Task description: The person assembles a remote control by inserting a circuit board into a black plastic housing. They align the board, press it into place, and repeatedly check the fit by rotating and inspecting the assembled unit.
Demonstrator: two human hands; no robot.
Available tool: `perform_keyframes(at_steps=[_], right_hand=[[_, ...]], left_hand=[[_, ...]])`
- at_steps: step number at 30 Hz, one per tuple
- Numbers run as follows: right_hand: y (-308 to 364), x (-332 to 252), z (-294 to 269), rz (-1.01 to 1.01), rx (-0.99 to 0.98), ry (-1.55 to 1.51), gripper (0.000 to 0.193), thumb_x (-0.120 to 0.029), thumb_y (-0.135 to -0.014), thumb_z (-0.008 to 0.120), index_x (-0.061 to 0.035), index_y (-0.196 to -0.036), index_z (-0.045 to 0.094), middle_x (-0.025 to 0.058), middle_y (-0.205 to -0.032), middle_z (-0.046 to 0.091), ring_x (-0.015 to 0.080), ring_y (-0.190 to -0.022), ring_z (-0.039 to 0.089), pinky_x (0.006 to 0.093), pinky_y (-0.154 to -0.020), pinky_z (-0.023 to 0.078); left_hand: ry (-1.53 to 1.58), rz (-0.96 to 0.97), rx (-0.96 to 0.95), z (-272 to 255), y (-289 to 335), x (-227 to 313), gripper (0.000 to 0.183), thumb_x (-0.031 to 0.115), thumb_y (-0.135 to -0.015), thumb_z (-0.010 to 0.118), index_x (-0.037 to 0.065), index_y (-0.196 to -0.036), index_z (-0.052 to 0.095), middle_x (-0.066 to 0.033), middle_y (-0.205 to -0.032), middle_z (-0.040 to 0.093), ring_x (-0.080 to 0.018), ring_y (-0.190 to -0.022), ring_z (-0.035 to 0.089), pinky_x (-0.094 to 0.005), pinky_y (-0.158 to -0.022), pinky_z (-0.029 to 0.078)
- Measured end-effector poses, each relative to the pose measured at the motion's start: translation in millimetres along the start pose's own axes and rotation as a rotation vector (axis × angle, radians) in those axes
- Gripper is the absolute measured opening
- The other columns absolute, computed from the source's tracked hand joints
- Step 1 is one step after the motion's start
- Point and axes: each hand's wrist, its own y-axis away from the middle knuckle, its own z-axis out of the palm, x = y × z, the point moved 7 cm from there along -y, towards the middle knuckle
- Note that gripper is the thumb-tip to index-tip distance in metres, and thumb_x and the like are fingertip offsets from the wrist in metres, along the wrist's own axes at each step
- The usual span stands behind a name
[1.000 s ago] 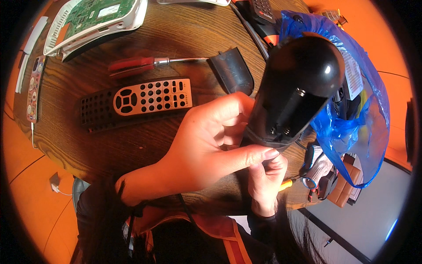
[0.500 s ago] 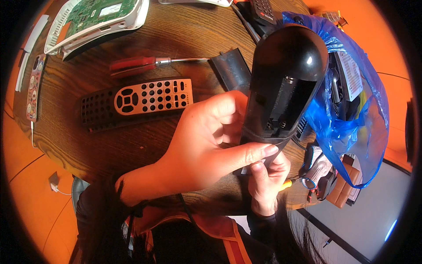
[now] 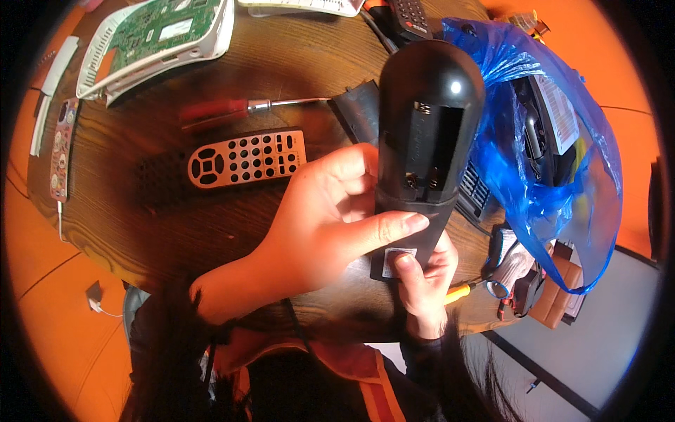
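Strips of white plastic (image 3: pixel 48 91) at the far left rim, beside a narrow pale keypad sheet (image 3: pixel 60 148) lying flat on the round dark wooden table (image 3: pixel 126 232). Farther in, toward the top, an opened white device housing (image 3: pixel 151 42) with its green circuit board (image 3: pixel 169 24) facing up. Below that, a red-handled screwdriver (image 3: pixel 225 109), shaft pointing right, well apart from both hands. Just beneath, an orange-tinted remote faceplate (image 3: pixel 246 158) full of button holes, resting over a black remote shell (image 3: pixel 158 190). At centre, left hand (image 3: pixel 323 232) wrapped round the lower half of a black remote control (image 3: pixel 422 141), thumb (image 3: pixel 394 228) pressed across its back, fingers curled behind; clamped shut on it. Remote held upright above the table, rounded end up, battery bay (image 3: pixel 425 151) uncovered and facing the camera, no cells visible inside. Behind it on the table, a loose black curved cover (image 3: pixel 358 109). Below the remote, right hand (image 3: pixel 422 278) closed on its bottom end, thumb lying over a small white label (image 3: pixel 397 260). Yellow tool handle (image 3: pixel 457 292) poking out just beside that hand. At top, another black remote (image 3: pixel 408 14) partly cut off. To the right, a crumpled blue plastic bag (image 3: pixel 562 197) holding dark devices, touching the held remote's right side. Lower right, a jumble of small gadgets and cables (image 3: pixel 524 281) at the table edge.
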Motion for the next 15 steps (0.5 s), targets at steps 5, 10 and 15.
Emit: perform_keyframes(at_steps=[5, 10, 15], right_hand=[[-1.1, 0.7, 5.6, 0.092, -0.095, -0.121, 0.026, 0.001, -0.081, 0.052, 0.0034, -0.106, 0.044, 0.0207, -0.100, 0.057, 0.0273, -0.087, 0.060, 0.0340, -0.072, 0.051], [1.1, 0.1, 12.9, 0.066, -0.163, -0.132, 0.028, 0.000, -0.083, 0.049, 0.0035, -0.110, 0.042, 0.0203, -0.100, 0.057, 0.0274, -0.088, 0.060, 0.0337, -0.071, 0.052], [2.4, 3.8, 15.0, 0.004, -0.183, -0.135, 0.029, -0.003, -0.084, 0.049, 0.0032, -0.111, 0.041, 0.0176, -0.096, 0.058, 0.0260, -0.089, 0.060, 0.0338, -0.075, 0.051]], left_hand=[[0.006, 0.108, -0.007, 1.6, -2.0, 5.4, 0.033, 0.002, -0.077, 0.061, 0.001, -0.105, 0.045, -0.0069, -0.094, 0.056, -0.0120, -0.082, 0.055, -0.0248, -0.070, 0.046], [0.125, 0.102, -0.072, 8.1, 2.5, 5.9, 0.043, 0.002, -0.079, 0.056, 0.001, -0.117, 0.034, -0.0119, -0.106, 0.053, -0.0159, -0.092, 0.055, -0.0279, -0.077, 0.046], [-0.008, 0.205, -0.190, 19.9, 7.4, 12.9, 0.040, 0.002, -0.085, 0.043, -0.004, -0.121, 0.029, -0.0231, -0.118, 0.046, -0.0310, -0.108, 0.049, -0.0382, -0.090, 0.042]])
